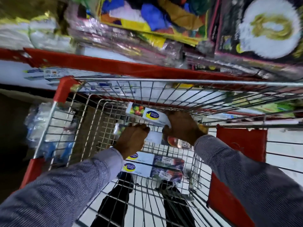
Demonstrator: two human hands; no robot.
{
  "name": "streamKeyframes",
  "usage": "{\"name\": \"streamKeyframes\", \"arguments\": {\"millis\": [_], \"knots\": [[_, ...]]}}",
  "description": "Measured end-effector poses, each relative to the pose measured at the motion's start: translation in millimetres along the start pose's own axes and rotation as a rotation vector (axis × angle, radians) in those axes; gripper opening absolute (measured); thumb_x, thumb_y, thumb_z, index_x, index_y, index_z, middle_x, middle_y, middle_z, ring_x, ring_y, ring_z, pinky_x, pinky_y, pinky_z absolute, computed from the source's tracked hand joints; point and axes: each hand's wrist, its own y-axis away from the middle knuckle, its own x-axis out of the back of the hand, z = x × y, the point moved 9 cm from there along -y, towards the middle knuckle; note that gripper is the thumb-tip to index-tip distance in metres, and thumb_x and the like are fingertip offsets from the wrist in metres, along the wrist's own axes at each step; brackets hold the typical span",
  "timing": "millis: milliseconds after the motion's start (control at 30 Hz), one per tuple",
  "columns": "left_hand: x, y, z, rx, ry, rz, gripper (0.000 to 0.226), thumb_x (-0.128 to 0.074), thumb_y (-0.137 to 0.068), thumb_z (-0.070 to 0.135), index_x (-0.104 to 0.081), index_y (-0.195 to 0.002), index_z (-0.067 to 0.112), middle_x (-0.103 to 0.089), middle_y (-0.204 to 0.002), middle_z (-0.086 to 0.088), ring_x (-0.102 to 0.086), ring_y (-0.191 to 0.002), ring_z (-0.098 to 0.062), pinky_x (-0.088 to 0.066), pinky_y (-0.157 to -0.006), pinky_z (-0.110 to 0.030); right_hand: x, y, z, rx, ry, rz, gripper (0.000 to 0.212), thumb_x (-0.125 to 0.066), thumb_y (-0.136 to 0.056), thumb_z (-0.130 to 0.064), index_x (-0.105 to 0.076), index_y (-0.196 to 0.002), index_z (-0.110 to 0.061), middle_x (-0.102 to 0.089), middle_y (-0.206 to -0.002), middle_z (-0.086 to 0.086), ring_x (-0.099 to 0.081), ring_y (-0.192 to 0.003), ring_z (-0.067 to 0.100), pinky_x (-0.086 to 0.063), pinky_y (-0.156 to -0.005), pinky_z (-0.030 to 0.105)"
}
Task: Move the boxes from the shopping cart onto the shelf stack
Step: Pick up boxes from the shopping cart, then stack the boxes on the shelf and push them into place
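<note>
Both my arms reach down into a wire shopping cart (105, 115) with red corner guards. My right hand (182, 128) grips the right end of a long white box (146, 114) with a fruit picture and a blue-and-yellow logo, lifted near the cart's far side. My left hand (132, 140) is closed on a second, similar box (120, 129) lying lower, mostly hidden under the hand. Two more such boxes (152, 158) (152, 170) lie side by side on the cart floor nearer me. A red-edged shelf (114, 66) runs just beyond the cart.
The shelf above holds blurred plastic-wrapped colourful packs (147, 22) and a black pack with a white plate picture (268, 28). Price labels (49, 74) line the shelf front. A red cart panel (239, 145) stands at right. Clear bags (37, 125) sit left of the cart.
</note>
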Motion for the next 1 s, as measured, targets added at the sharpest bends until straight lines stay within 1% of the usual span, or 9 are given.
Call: {"name": "streamKeyframes", "arguments": {"millis": [100,133,233,333,467,600,700,833,1000], "knots": [[48.4,39.6,9.7,-0.040,0.035,0.049,0.044,-0.065,-0.080,0.012,-0.062,-0.123,0.004,-0.068,-0.119,-0.017,-0.066,-0.105,-0.038,-0.055,-0.085,-0.041,45.5,21.5,-19.2,0.056,-0.084,-0.026,0.038,-0.049,-0.078,-0.040,-0.065,-0.103,-0.017,-0.076,-0.074,0.006,-0.069,-0.064,0.020,-0.047,-0.058,0.026],[74.0,59.2,16.4,-0.066,0.001,0.083,0.046,-0.071,-0.076,0.016,-0.065,-0.120,0.005,-0.071,-0.115,-0.015,-0.069,-0.100,-0.037,-0.058,-0.080,-0.040,69.9,33.2,-29.5,0.085,-0.101,-0.028,0.038,-0.049,-0.079,-0.041,-0.066,-0.103,-0.017,-0.076,-0.072,0.006,-0.066,-0.059,0.016,-0.048,-0.058,0.025],[134.7,108.5,29.4,-0.086,-0.085,0.145,0.060,-0.091,-0.049,0.025,-0.076,-0.105,0.010,-0.079,-0.099,-0.008,-0.077,-0.078,-0.027,-0.061,-0.057,-0.031,130.1,58.1,-52.2,0.147,-0.047,0.007,0.048,-0.051,-0.085,-0.044,-0.055,-0.125,-0.020,-0.072,-0.099,0.013,-0.069,-0.084,0.031,-0.056,-0.073,0.036],[205.7,157.3,43.0,-0.055,-0.126,0.211,0.053,-0.083,-0.051,0.030,-0.074,-0.102,0.019,-0.078,-0.091,0.001,-0.074,-0.069,-0.024,-0.058,-0.046,-0.030,204.6,85.3,-75.5,0.218,-0.001,0.038,0.052,-0.053,-0.088,-0.046,-0.049,-0.130,-0.016,-0.066,-0.116,0.015,-0.064,-0.104,0.033,-0.050,-0.082,0.037],[314.1,214.3,63.4,-0.017,-0.211,0.366,0.053,-0.073,-0.052,0.037,-0.072,-0.104,0.029,-0.078,-0.094,0.005,-0.074,-0.080,-0.023,-0.058,-0.054,-0.029,331.2,126.8,-101.5,0.267,0.030,0.141,0.047,-0.055,-0.087,-0.048,-0.054,-0.123,-0.019,-0.067,-0.115,0.015,-0.064,-0.104,0.035,-0.052,-0.079,0.037],[412.2,255.4,86.3,-0.037,-0.235,0.512,0.064,-0.058,-0.065,0.051,-0.055,-0.128,0.045,-0.072,-0.116,0.010,-0.066,-0.107,-0.019,-0.056,-0.079,-0.035,449.8,172.3,-124.1,0.260,0.101,0.275,0.040,-0.056,-0.085,-0.047,-0.059,-0.110,-0.016,-0.068,-0.097,0.013,-0.065,-0.086,0.034,-0.055,-0.068,0.040],[485.7,278.9,101.1,-0.036,-0.278,0.625,0.064,-0.061,-0.067,0.056,-0.055,-0.130,0.046,-0.072,-0.114,0.009,-0.065,-0.108,-0.017,-0.052,-0.079,-0.032,530.8,205.4,-129.4,0.210,0.164,0.395,0.038,-0.054,-0.088,-0.047,-0.056,-0.112,-0.018,-0.066,-0.100,0.011,-0.062,-0.086,0.032,-0.055,-0.073,0.045],[553.9,285.0,106.7,-0.055,-0.208,0.671,0.060,-0.061,-0.065,0.062,-0.062,-0.121,0.039,-0.071,-0.112,0.013,-0.065,-0.108,-0.014,-0.052,-0.081,-0.032,594.3,227.4,-129.8,0.210,0.203,0.515,0.040,-0.052,-0.091,-0.042,-0.051,-0.122,-0.016,-0.059,-0.116,0.011,-0.059,-0.098,0.032,-0.053,-0.082,0.046],[612.6,271.9,115.8,-0.087,-0.104,0.687,0.057,-0.073,-0.058,0.047,-0.069,-0.115,0.041,-0.077,-0.105,0.015,-0.068,-0.097,-0.004,-0.049,-0.077,-0.019,639.1,219.7,-108.6,0.135,0.291,0.595,0.039,-0.052,-0.093,-0.031,-0.045,-0.125,-0.009,-0.046,-0.117,0.016,-0.059,-0.098,0.038,-0.048,-0.077,0.042]]}}
